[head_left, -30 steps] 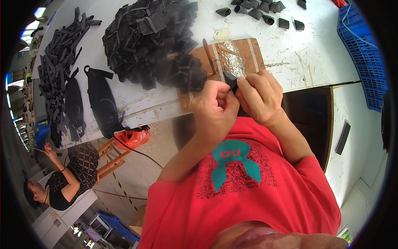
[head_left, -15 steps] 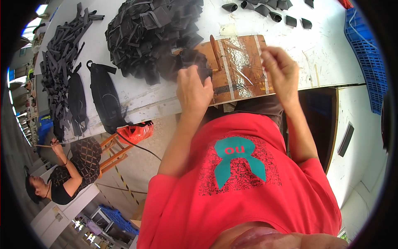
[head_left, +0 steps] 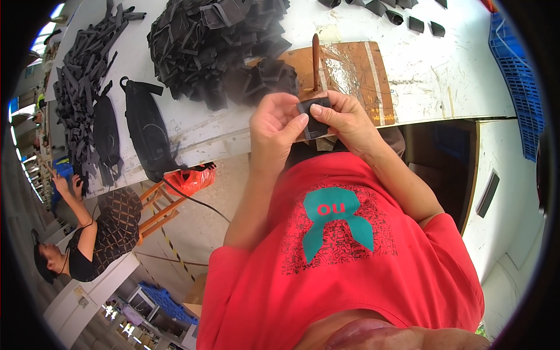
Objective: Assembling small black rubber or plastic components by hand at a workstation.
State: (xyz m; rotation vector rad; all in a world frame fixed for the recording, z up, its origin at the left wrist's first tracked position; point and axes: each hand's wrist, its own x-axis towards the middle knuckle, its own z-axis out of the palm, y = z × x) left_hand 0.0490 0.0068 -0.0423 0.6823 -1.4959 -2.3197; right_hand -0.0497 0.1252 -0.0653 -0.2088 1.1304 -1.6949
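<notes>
A small dark piece of fabric (head_left: 318,118) is between my two hands at the front edge of the table. My right hand (head_left: 352,123) pinches it, thumb pressed flat on top. At its left side my left hand (head_left: 273,125) has its fingers curled, the thumb touching the piece's edge. Just beyond them lies a brown board (head_left: 352,73) with strips of clear tape. A slim reddish-brown stick (head_left: 315,61) stands up from it, its lower end hidden behind my hand. Left of the board is a large heap of black fabric pieces (head_left: 210,49).
Two black pouches (head_left: 147,125) lie left of the heap, near loose dark strips (head_left: 81,76). Several rolled black pieces (head_left: 416,24) lie at the far right. A blue crate (head_left: 516,81) stands at the right edge. Another person (head_left: 87,245) sits at lower left, beside a red bag (head_left: 189,182).
My right hand has come left and down from over the board to meet my left hand. The dark fabric piece is now held between them. The other person's arms have moved up.
</notes>
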